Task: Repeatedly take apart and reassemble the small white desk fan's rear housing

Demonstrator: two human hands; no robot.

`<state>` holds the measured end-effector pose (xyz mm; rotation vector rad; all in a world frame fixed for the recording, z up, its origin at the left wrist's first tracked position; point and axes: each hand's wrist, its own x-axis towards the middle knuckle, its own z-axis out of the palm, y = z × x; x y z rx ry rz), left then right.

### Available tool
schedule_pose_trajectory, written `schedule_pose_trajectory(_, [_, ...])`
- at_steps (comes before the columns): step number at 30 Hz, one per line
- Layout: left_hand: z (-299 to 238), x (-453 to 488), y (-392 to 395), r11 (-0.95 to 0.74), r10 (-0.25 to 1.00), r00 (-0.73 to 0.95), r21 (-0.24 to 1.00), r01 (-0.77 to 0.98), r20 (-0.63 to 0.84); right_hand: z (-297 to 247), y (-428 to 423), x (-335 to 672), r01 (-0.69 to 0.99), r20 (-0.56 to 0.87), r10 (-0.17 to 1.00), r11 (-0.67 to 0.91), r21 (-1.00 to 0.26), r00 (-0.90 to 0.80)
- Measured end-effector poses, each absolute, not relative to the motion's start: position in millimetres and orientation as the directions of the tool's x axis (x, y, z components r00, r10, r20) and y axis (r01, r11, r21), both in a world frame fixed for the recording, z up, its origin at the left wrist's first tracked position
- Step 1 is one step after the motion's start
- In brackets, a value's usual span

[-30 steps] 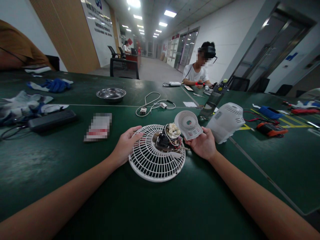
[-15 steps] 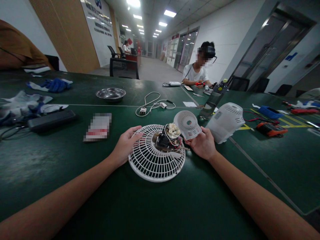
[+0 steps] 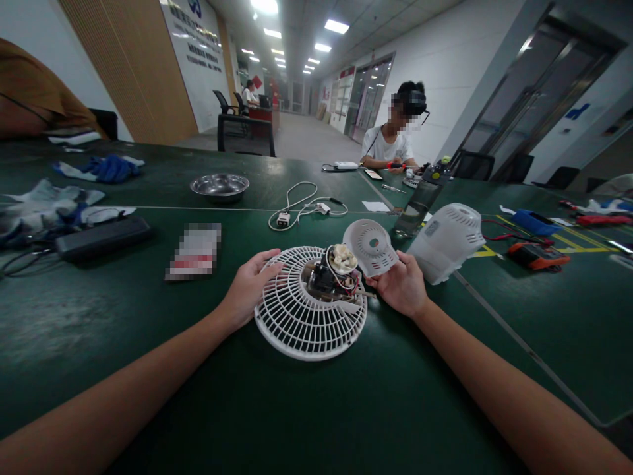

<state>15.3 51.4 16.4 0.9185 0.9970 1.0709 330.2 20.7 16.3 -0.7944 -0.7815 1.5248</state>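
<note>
My left hand (image 3: 250, 287) is closed on the left rim of a round white fan grille (image 3: 301, 333), its thumb lying over the bars. On the grille's hub sits a dark fan motor (image 3: 321, 280) with red and black wires and a cream plastic part (image 3: 342, 258) on top. My right hand (image 3: 401, 287) grips a white slotted motor cover (image 3: 370, 247), tilted up beside the motor. Some of the right fingers are hidden behind the cover. Just beyond that hand stands a larger white plastic housing (image 3: 448, 243).
A water bottle (image 3: 420, 201) stands behind the housing. Farther off lie a coiled white cable (image 3: 301, 208) and a steel bowl (image 3: 219, 187). Gloves (image 3: 49, 204) and a black box (image 3: 103, 239) are at left, an orange multimeter (image 3: 537, 256) at right. A co-worker (image 3: 390, 142) sits across the table.
</note>
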Motion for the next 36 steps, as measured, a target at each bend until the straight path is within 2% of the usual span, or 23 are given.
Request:
schedule_pose_trajectory(21, [18.7, 16.5, 49.9, 0.221, 0.969, 0.164, 0.946, -0.238, -0.185, 15.7, 19.5, 329.1, -0.496, -0.050, 0.997, -0.076, -0.865, -0.065])
schedule_pose_trajectory(25, [17.2, 15.2, 48.6, 0.206, 0.970, 0.178, 0.952, -0.225, -0.168, 17.1, 16.9, 326.1, -0.489, -0.032, 0.999, -0.032, -0.872, -0.008])
schedule_pose_trajectory(29, [15.6, 12.1, 46.0, 0.120, 0.969, 0.229, 0.989, -0.091, -0.096, 25.1, 8.0, 314.4, -0.416, 0.148, 0.980, 0.190, -0.889, 0.131])
schedule_pose_trajectory(32, [16.9, 10.0, 43.0, 0.016, 0.967, 0.252, 0.999, 0.029, -0.023, 33.2, -5.3, 303.6, -0.211, 0.337, 0.921, 0.374, -0.903, 0.194])
schedule_pose_trajectory(36, [22.3, 9.3, 37.4, -0.073, 0.960, 0.278, 0.993, 0.091, 0.045, 38.3, -25.1, 294.1, 0.080, 0.501, 0.858, 0.494, -0.866, 0.112])
